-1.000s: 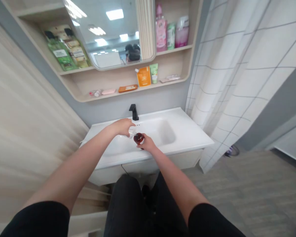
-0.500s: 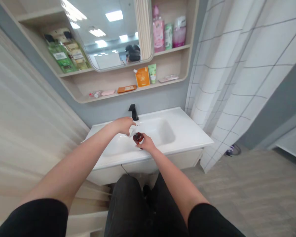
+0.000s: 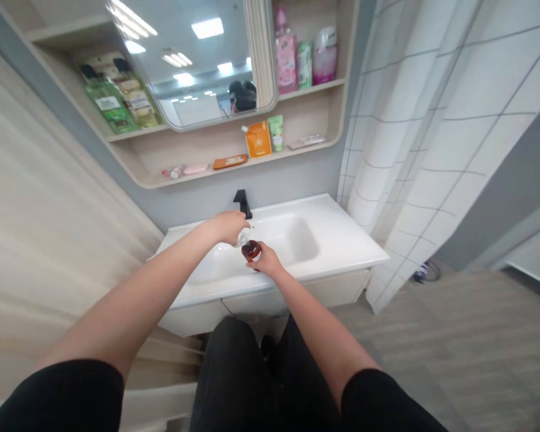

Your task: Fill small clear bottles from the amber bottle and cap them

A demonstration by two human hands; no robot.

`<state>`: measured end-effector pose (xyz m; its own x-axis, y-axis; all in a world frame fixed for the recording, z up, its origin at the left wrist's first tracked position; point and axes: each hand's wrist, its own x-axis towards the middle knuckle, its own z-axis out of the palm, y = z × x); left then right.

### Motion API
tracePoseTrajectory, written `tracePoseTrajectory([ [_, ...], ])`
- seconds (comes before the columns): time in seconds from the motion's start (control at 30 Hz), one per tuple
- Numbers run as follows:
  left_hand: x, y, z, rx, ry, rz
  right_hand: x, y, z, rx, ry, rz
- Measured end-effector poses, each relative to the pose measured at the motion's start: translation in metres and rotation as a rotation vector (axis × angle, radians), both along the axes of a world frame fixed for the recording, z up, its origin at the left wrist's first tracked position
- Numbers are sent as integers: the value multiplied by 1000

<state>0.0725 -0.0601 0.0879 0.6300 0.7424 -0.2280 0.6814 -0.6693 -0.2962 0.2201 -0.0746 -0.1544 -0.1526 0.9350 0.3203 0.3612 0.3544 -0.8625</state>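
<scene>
Over the white sink (image 3: 297,240), my right hand (image 3: 268,261) is wrapped round a dark reddish-brown bottle (image 3: 251,249), tilted, with part of a pale label showing. My left hand (image 3: 230,227) is closed on a small clear, whitish piece (image 3: 243,237) right at the bottle's upper end. Whether that piece is a cap, a pump or another container is too blurred to tell. It appears to touch the bottle's mouth. Just behind my left hand stands the black faucet (image 3: 242,204).
Above the sink is a mirror cabinet (image 3: 198,123) with shelves. Green and yellow bottles (image 3: 112,102) stand at left, pink bottles (image 3: 286,57) at right. An orange pouch (image 3: 258,139) and a green tube (image 3: 276,133) share the lower shelf. Curtains hang at both sides.
My left hand has tipped slightly, bringing the clear piece a little closer over the bottle's end. My right hand still holds the bottle in nearly the same place.
</scene>
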Motion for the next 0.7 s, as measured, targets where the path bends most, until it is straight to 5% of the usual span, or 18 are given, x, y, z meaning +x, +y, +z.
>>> tracePoseTrajectory([
  [0.7, 17, -6, -2, 39, 48, -6, -2, 3, -4, -6, 26, 2],
])
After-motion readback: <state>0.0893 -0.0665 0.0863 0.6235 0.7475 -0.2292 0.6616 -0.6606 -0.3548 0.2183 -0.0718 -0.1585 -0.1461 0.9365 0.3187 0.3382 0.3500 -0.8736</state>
